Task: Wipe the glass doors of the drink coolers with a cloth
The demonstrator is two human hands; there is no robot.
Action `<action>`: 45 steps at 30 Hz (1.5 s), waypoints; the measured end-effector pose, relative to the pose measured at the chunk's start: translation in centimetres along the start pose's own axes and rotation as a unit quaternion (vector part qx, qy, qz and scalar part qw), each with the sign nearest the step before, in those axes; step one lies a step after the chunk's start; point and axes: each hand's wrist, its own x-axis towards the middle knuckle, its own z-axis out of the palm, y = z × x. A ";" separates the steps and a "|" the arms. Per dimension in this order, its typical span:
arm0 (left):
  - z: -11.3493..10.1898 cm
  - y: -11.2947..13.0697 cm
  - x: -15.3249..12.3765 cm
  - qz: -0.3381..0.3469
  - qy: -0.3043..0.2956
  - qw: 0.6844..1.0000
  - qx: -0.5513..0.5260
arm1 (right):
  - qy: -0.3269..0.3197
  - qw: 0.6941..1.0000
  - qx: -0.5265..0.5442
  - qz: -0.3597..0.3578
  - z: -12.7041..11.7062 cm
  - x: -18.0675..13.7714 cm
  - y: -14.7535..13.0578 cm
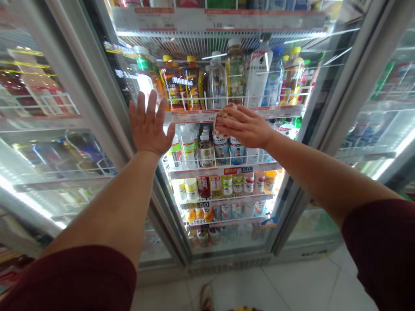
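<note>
A glass fridge door (pixel 233 239) in a grey metal frame stands before me, with drinks lit up behind it. My left hand (pixel 149 123) lies flat at the left side of the glass, fingers spread, holding nothing. Near the middle of the pane, my right hand (pixel 244 125) presses a crumpled, pale reddish cloth (pixel 223 115) to the glass. Most of the cloth is hidden under the fingers. Both arms reach forward, with dark red sleeves at the elbows.
Behind the glass, shelves hold bottles (pixel 235 71) and smaller drinks (pixel 227 183). Other glass doors flank this one, with a metal frame (pixel 94 82) at left. Below are a tiled floor (pixel 292 280) and a shoe (pixel 206 298).
</note>
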 end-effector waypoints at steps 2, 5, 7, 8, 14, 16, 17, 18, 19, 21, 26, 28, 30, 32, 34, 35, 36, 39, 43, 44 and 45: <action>0.1 -0.1 0.0 0.000 0.001 1.000 -0.008 | 0.064 0.995 -0.021 0.075 -0.8 0.3 0.6; 0.1 -0.2 0.0 0.002 0.002 0.999 -0.033 | 0.155 0.971 -0.049 0.177 -1.1 0.5 0.9; 0.1 -0.3 -0.1 0.006 0.005 0.999 -0.034 | 0.108 0.986 -0.030 0.127 -0.6 0.4 0.4; 0.1 -0.4 -0.1 0.009 0.008 1.000 -0.026 | 0.060 0.995 -0.011 0.075 -0.3 0.3 0.1; 0.3 -0.6 -0.2 0.020 0.019 0.999 0.025 | 0.157 0.982 -0.012 0.102 0.5 0.7 1.2; 0.3 -0.5 -0.2 0.017 0.015 0.999 0.024 | 0.228 0.959 -0.028 0.166 0.9 0.7 0.8; 0.3 -0.5 -0.2 0.016 0.013 0.999 0.024 | 0.220 0.960 -0.028 0.169 1.1 0.5 0.2; 0.3 -0.4 -0.1 0.014 0.010 0.999 0.027 | 0.186 0.971 -0.022 0.150 1.4 0.3 -0.4; 0.2 -0.3 -0.1 0.013 0.009 0.999 0.031 | 0.137 0.984 -0.011 0.113 1.6 0.1 -1.1; 0.2 -0.3 -0.1 0.011 0.010 0.999 0.036 | 0.054 0.998 0.009 0.029 1.7 0.0 -1.8; 0.1 -0.3 -0.2 0.014 0.019 0.998 0.052 | 0.205 0.972 0.018 0.117 1.3 2.1 1.0; 0.1 -0.3 -0.2 0.012 0.019 0.998 0.061 | 0.262 0.950 0.018 0.167 1.6 2.9 1.2; 0.0 -0.2 -0.1 0.010 0.016 0.998 0.053 | 0.218 0.967 0.015 0.133 2.1 3.2 0.1; -0.1 -0.1 -0.1 0.008 0.011 0.999 0.032 | 0.117 0.992 0.006 0.049 2.2 3.1 -1.3; -0.1 -0.1 -0.1 0.006 0.010 1.000 0.007 | 0.067 0.998 -0.005 0.006 1.8 3.1 -1.6; 0.0 -0.2 -0.1 0.005 0.012 1.000 -0.003 | 0.079 0.997 -0.014 0.023 1.4 3.2 -1.2; 0.1 -0.3 0.0 0.002 0.015 1.000 -0.010 | 0.113 0.991 -0.026 0.061 1.0 3.4 -0.6; 0.5 -0.7 0.3 -0.008 0.024 1.000 -0.009 | 0.204 0.966 -0.063 0.148 -0.3 4.1 1.9; 0.7 -1.1 0.5 -0.018 0.021 1.000 0.013 | 0.095 0.994 -0.043 0.017 0.1 4.5 2.6; 0.6 -1.0 0.4 -0.016 0.020 0.999 0.020 | 0.085 0.996 -0.034 0.012 0.4 4.4 2.5; 0.3 -0.9 0.3 -0.010 0.022 0.999 0.025 | 0.095 0.995 -0.030 0.031 0.7 4.4 2.2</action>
